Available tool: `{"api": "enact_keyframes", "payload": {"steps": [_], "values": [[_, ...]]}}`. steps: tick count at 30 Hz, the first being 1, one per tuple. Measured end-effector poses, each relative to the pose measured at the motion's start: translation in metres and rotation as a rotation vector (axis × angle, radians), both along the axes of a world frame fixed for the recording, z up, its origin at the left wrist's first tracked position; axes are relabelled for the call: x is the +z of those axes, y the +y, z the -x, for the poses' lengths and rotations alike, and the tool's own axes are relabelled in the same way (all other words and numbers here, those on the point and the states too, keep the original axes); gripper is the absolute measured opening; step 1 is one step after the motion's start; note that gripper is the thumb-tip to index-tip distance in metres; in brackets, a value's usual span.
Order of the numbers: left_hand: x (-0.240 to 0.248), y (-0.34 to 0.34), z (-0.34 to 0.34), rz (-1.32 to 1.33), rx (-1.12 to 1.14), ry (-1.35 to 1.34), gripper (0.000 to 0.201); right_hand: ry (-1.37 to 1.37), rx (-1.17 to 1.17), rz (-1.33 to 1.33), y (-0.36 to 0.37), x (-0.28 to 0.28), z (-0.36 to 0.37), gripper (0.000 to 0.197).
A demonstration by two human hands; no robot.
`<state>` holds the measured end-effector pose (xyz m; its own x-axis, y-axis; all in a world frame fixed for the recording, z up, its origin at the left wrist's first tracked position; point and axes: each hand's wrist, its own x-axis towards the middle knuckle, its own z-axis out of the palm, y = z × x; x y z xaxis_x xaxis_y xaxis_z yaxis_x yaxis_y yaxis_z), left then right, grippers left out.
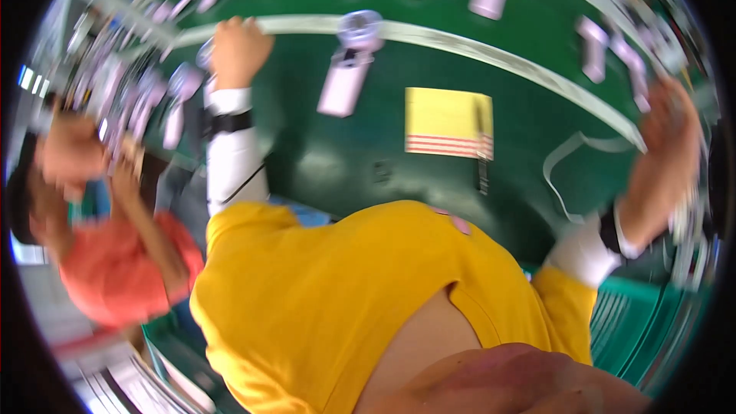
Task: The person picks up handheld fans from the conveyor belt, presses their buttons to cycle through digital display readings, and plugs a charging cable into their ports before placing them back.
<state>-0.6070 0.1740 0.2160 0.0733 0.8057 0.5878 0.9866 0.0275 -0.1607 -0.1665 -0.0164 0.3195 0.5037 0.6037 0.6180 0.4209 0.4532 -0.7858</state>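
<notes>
My left hand (pixel 241 52) is at the far left of the green bench, its fingers curled closed. A pale pink handheld fan with a round purple head (pixel 205 55) shows partly at its left side; whether the fingers grip it is hidden. Out at the right edge, my right hand (pixel 664 157) is smeared by motion, near grey parts, and its fingers are not clear. Another pink handheld fan (pixel 345 84) lies between my hands, its round head over the white strip. White sleeves and black wristbands cover both wrists.
A yellow notepad (pixel 441 119) with a pen (pixel 482 172) lies mid-bench. Several fans lie beyond the white strip (pixel 468 44) and at left. A thin white band (pixel 563 153) curls at right, above a green crate (pixel 625 322). A person in a coral shirt (pixel 126 268) works at left.
</notes>
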Motion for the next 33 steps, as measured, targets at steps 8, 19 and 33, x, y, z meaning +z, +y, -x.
{"api": "enact_keyframes", "payload": {"steps": [8, 19, 33], "values": [[-0.060, -0.070, 0.095, 0.197, 0.450, -0.084, 0.029, -0.157, 0.080, -0.089, -0.003, 0.009, -0.015, 0.035], [-0.004, -0.115, -0.056, 0.453, -1.228, -2.104, 0.029, 0.442, 0.094, 0.030, 0.006, -0.002, -0.026, 0.030], [0.004, -0.142, -0.123, 0.370, -1.190, -1.739, 0.049, -0.094, 0.172, -0.210, -0.005, -0.006, -0.001, 0.040]]}}
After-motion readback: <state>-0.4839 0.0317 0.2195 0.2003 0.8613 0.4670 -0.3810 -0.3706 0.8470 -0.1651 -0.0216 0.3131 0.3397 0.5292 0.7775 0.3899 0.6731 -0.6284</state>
